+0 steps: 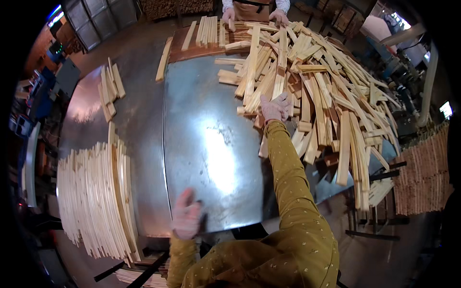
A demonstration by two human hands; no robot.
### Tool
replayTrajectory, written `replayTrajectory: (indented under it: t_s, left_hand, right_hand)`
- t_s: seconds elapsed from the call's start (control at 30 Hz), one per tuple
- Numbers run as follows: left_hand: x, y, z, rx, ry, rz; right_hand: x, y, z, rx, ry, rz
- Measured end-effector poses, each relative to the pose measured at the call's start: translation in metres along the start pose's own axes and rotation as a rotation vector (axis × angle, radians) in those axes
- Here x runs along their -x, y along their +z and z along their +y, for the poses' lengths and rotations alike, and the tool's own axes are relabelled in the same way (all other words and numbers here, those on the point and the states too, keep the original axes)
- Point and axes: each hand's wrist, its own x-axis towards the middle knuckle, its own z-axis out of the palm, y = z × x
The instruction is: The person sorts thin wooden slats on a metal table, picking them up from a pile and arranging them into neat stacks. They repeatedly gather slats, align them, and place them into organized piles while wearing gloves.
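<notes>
My right hand (275, 108), in a pale knitted glove, reaches out to the near side of a heaped pile of wooden strips (319, 91). Its fingers close around the near end of one light wooden strip (279, 82) that points away from me. Nearer my body, my left hand (187, 217), also gloved, hovers over the front edge of the metal table (192, 144). It holds nothing, its fingers are apart, and motion blurs it slightly.
Neatly rowed strips (91, 199) cover the table's left end, with a small bundle (110, 89) beyond them. Across the table, a co-worker's gloved hands (278, 18) are by the pile and a few laid-out strips (207, 31). Stacked wood (420, 173) stands at the right.
</notes>
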Motion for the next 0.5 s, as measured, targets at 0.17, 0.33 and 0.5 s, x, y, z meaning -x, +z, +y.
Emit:
replayTrajectory:
  t_s: [0.17,0.33,0.5]
  left_hand:
    - [-0.1,0.141,0.049,0.172,-0.193,-0.436]
    - [-0.155,0.179,-0.001,0.962,-0.886,-0.315]
    - [-0.139,0.195,-0.036,1.017,-0.988,-0.15]
  right_hand:
    - [-0.074,0.012,0.037,-0.158,-0.001,-0.319]
    - [0.156,-0.048,0.135,-0.61,-0.48,-0.462]
    - [0.104,-0.043,0.109,-0.228,-0.515,-0.21]
